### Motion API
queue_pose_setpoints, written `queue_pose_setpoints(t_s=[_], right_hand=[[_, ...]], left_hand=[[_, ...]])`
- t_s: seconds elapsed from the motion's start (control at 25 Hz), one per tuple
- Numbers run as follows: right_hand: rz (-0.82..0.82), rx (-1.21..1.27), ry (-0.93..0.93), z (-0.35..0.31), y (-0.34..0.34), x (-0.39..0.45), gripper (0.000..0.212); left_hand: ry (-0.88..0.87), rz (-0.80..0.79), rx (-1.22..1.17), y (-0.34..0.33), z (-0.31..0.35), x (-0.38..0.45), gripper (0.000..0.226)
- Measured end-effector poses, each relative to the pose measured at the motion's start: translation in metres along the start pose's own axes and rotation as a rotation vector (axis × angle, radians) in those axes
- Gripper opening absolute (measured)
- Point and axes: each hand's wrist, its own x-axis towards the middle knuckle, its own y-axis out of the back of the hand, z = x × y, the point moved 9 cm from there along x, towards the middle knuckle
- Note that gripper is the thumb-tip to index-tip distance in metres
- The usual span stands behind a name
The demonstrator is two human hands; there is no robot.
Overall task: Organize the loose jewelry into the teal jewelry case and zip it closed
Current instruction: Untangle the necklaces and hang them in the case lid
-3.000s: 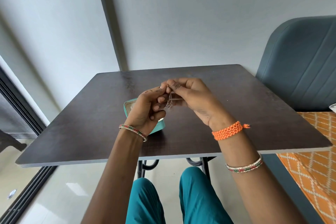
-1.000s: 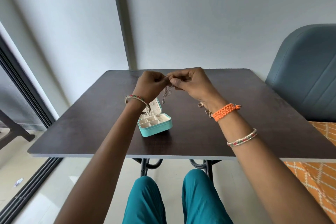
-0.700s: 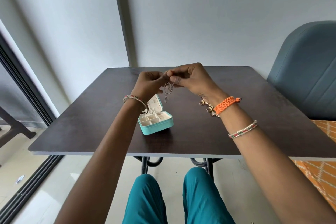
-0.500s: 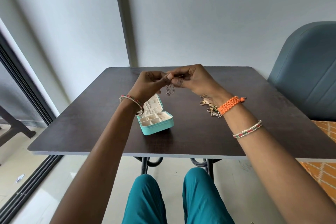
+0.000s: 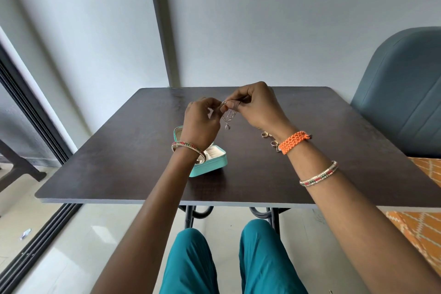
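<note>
I hold a thin silver chain with a tiny charm (image 5: pixel 228 119) up in the air, above the dark brown square wooden table (image 5: pixel 133 150). My left hand (image 5: pixel 201 124) pinches one side of it with finger and thumb. My right hand (image 5: pixel 259 106) pinches the other side, with the fingers curled in. I keep both hands close together, because the chain is bunched into small loops and I think I need two hands to sort it out. The charm hangs down at the bottom, so the chain pulls straight by itself.

I hold it high so it does not drag on the table and get more tangled.

The small teal jewelry case with a cream inside (image 5: pixel 210 162) sits open on the table, just under my left wrist. Its lid stands up behind my hand, so I can drop things straight in. It is near me so I do not have to reach far.

A few small gold rings and bits (image 5: pixel 270 139) lie on the table beside my right wrist. They are not in the case yet. I think they go in after the chain. The zip has to wait, because the case must stay open until everything is inside.

The chain is very thin, so it could slip or knot if I rush.
</note>
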Motion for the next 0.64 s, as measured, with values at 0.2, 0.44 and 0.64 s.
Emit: queue_pose_setpoints(t_s=[0.2,0.44,0.64], right_hand=[[0.025,-0.053,-0.017,-0.003,-0.002,0.003,0.002],[-0.003,-0.031,-0.043,0.004,-0.016,0.015,0.006],[-0.095,-0.08,-0.035,0.01,-0.044,0.021,0.007]], left_hand=[[0.05,-0.147,-0.209,-0.011,-0.014,-0.001,0.011],[0.361,-0.013,-0.149,0.014,-0.098,0.004,0.009],[0.539,-0.098,0.466,0.015,-0.178,-0.012,0.052]])
